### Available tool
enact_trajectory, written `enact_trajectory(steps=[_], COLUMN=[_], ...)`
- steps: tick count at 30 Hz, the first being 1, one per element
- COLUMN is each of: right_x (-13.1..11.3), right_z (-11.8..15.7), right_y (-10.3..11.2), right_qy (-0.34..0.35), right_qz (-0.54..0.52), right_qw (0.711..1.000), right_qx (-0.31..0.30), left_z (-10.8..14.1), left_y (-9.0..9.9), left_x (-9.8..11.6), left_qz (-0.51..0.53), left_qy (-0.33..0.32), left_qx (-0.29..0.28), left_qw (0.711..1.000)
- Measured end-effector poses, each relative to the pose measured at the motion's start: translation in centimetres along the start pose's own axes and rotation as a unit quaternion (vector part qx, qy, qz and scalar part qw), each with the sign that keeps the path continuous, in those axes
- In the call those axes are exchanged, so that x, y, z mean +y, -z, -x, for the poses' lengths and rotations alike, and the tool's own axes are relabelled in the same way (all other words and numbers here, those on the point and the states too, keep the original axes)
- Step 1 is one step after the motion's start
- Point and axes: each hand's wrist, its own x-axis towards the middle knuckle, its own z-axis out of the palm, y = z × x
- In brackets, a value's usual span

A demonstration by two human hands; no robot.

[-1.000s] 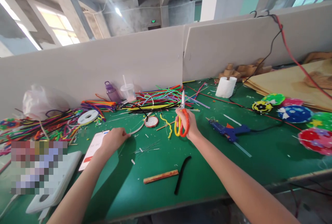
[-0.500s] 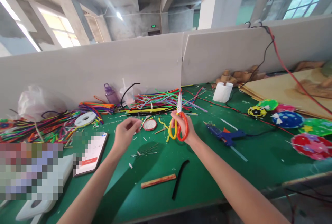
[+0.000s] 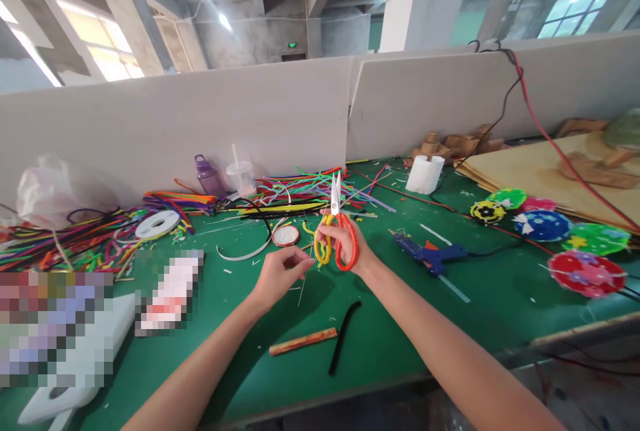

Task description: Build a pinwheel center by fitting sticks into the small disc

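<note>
My right hand point(image 3: 350, 244) grips a pair of scissors point(image 3: 335, 201) by one red and one yellow handle, with the blades pointing up and slightly parted. Close to its left, my left hand point(image 3: 281, 276) pinches thumb and fingers together on some thin wires point(image 3: 301, 294), which stick out below the fingertips. Behind the hands lie a small round red-rimmed dish point(image 3: 286, 236) with pale contents and a curled yellow pipe cleaner point(image 3: 309, 228). In front are a reddish-brown stick point(image 3: 303, 342) and a short black pipe cleaner point(image 3: 344, 338).
Colourful pipe cleaners point(image 3: 300, 194) pile along the partition, beside a purple bottle point(image 3: 210, 176) and plastic cup point(image 3: 241, 178). A black-and-white strip point(image 3: 245, 256) curves left of the dish. Rightward are a blue glue gun point(image 3: 430, 254), white roll point(image 3: 425, 174) and several decorated discs point(image 3: 543, 226).
My left hand has moved right and toward me, taking up the thin wires from the table. The scissor blades have parted. The black-and-white strip, raised before, now lies lower on the table.
</note>
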Motion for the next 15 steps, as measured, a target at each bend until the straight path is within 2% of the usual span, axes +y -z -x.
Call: enact_trajectory(steps=[9, 15], right_x=[0.33, 0.15], right_z=[0.46, 0.56], right_y=[-0.10, -0.30], right_qy=[-0.025, -0.018], right_qz=[-0.013, 0.040], right_qw=[0.998, 0.998], right_qx=[-0.064, -0.052], left_z=[0.02, 0.03], left_y=[-0.12, -0.24], left_x=[-0.34, -0.38], left_qz=[0.052, 0.078], left_qy=[0.027, 0.025], left_qx=[-0.023, -0.013], left_qw=[0.998, 0.997])
